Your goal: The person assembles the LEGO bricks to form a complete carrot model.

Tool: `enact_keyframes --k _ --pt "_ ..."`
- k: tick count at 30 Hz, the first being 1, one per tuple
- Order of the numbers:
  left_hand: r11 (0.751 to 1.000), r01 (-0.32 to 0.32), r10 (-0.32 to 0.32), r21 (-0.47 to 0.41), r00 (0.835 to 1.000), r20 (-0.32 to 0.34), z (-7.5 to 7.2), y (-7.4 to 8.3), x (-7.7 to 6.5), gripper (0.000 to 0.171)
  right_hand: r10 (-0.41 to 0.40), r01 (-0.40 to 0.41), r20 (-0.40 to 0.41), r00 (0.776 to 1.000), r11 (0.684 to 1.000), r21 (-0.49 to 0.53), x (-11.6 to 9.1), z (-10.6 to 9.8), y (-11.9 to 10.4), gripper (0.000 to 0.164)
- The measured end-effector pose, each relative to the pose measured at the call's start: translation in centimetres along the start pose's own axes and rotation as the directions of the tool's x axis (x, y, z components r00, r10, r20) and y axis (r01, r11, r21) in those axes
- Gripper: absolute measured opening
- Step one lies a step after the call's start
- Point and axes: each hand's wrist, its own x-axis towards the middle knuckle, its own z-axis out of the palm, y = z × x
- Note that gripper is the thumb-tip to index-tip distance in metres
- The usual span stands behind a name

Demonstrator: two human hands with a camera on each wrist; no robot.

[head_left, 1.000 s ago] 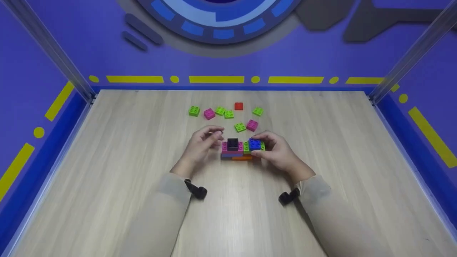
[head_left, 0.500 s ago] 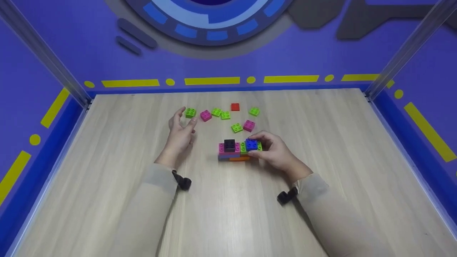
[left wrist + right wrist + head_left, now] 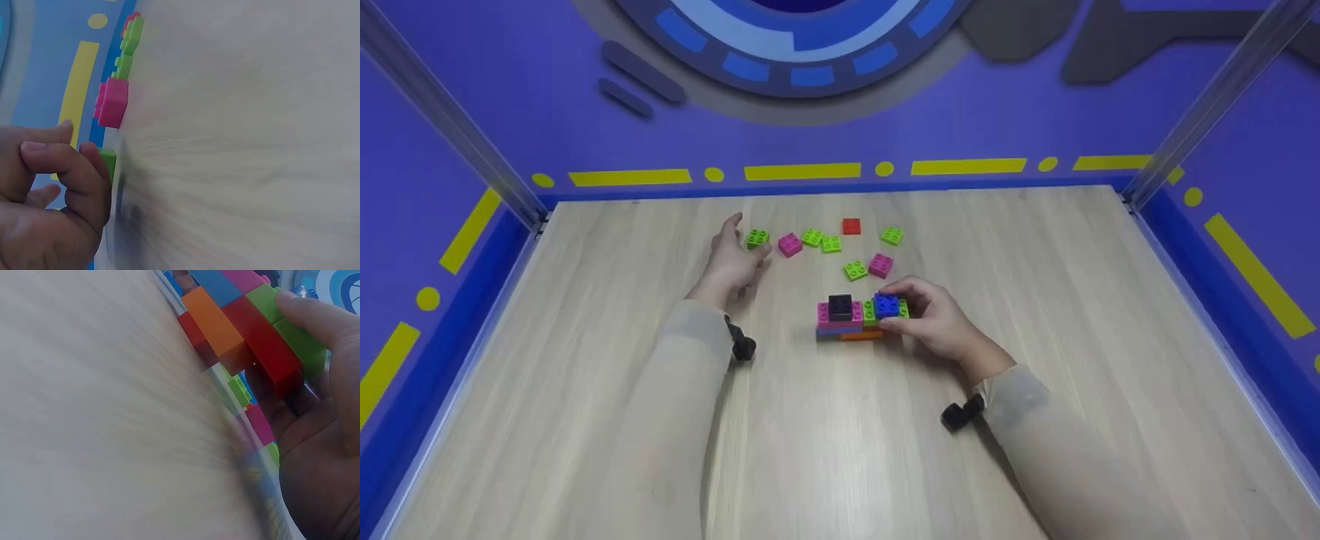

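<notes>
My left hand (image 3: 730, 262) is at a green brick (image 3: 757, 238) on the table, index finger and thumb spread to either side of it. In the left wrist view that green brick (image 3: 108, 160) is partly hidden behind the fingers. My right hand (image 3: 945, 322) grips the right end of a built block of toy bricks (image 3: 840, 324), thumb in front and fingers behind. On its top sit a black brick (image 3: 840, 307) and a blue brick (image 3: 886, 305). From the right wrist, a red brick (image 3: 264, 349) and an orange brick (image 3: 216, 329) show in its lower layers.
Loose bricks lie beyond the block: a pink brick (image 3: 790, 244), a red brick (image 3: 851, 226), another pink brick (image 3: 880, 265) and several light green ones, such as a green brick (image 3: 892, 235). Blue printed walls (image 3: 810, 142) border the wooden table (image 3: 810, 450).
My left hand has left the block's left side and moved left and away to the far-left green brick, fingers spreading. My right hand keeps its grip on the block.
</notes>
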Motion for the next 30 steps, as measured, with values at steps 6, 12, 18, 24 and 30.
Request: enact_keyframes --k 6,12,18,24,30 --pt "0.994 0.019 -0.020 0.108 1.000 0.006 0.1 0.0 1.3 0.091 0.006 -0.006 0.012 1.000 1.000 0.009 -0.1 0.3 -0.2 0.042" --pt "0.975 -0.032 0.036 0.221 0.999 -0.014 0.7 0.1 1.7 0.075 0.008 -0.008 0.015 1.000 1.000 0.004 -0.1 0.2 -0.2 0.043" --pt "0.971 -0.034 0.046 0.237 0.998 -0.044 1.0 0.5 1.3 0.065 0.011 -0.010 0.014 1.000 1.000 -0.002 0.0 -0.1 -0.1 0.044" --pt "0.992 -0.037 0.050 0.124 0.994 -0.102 0.8 1.2 0.2 0.063 0.012 -0.012 0.009 1.000 1.000 0.002 0.0 -0.1 -0.1 0.043" --pt "0.996 -0.088 0.087 0.000 0.990 -0.113 1.0 1.6 -1.4 0.060 0.001 -0.002 0.015 1.000 1.000 0.020 0.1 -0.2 0.0 0.044"
